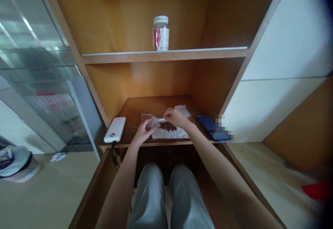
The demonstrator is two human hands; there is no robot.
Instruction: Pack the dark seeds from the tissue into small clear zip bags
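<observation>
Our grey trousers (156,197) lie nearest, below the tabletop (137,107). Our left hand (142,133) has its grip closed on a clear plastic bag (155,122); our right hand (175,117), half-curled, sits over dark brown seeds (168,126) on white paper (170,134), its hold unclear.

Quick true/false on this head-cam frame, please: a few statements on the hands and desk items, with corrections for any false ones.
1. The left hand holds a clear plastic bag. True.
2. The dark brown pieces sit in a glass bowl. False: they lie on a white sheet.
3. The white power bank lies right of both hands. False: it lies left of them.
4. A phone lies right of the right hand. True.
5. A white-lidded jar stands on the shelf above. True.
</observation>
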